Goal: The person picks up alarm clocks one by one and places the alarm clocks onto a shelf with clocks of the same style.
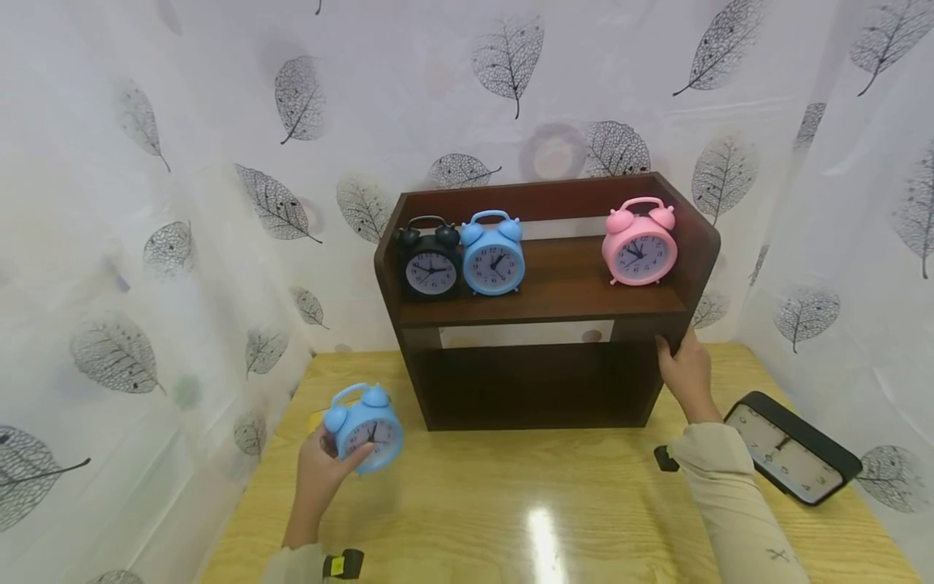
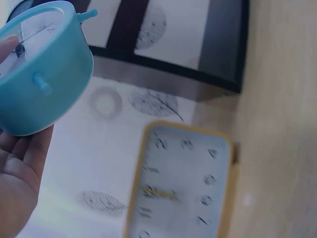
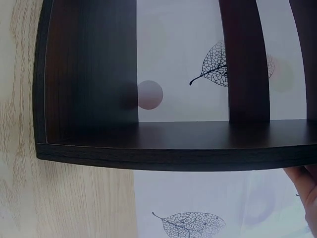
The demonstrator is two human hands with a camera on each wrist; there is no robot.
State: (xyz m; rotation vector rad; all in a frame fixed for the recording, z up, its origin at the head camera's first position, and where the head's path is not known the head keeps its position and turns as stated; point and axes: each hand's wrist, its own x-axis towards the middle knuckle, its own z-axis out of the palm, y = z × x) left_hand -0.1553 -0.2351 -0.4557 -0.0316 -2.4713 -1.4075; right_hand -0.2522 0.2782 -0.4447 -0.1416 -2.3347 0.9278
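Observation:
My left hand [image 1: 321,470] holds a light blue twin-bell alarm clock [image 1: 379,454] over the left part of the table, thumb across its dial and the other fingers behind. The left wrist view shows this blue clock [image 2: 64,74] side on. With my right hand [image 1: 687,375] I grip the right side panel of a dark brown wooden shelf [image 1: 540,306], thumb at the panel's front edge. On its upper board stand a black alarm clock [image 1: 430,272] and another blue alarm clock [image 1: 494,268] side by side at the left, and a pink alarm clock [image 1: 640,251] near the right end.
A black rectangular clock [image 1: 788,446] is on the table at the right, beside my right forearm. Behind the left hand stands a yellow-framed rectangular clock [image 2: 183,173]. The wood-grain table [image 1: 467,503] backs onto a leaf-patterned curtain [image 1: 212,97].

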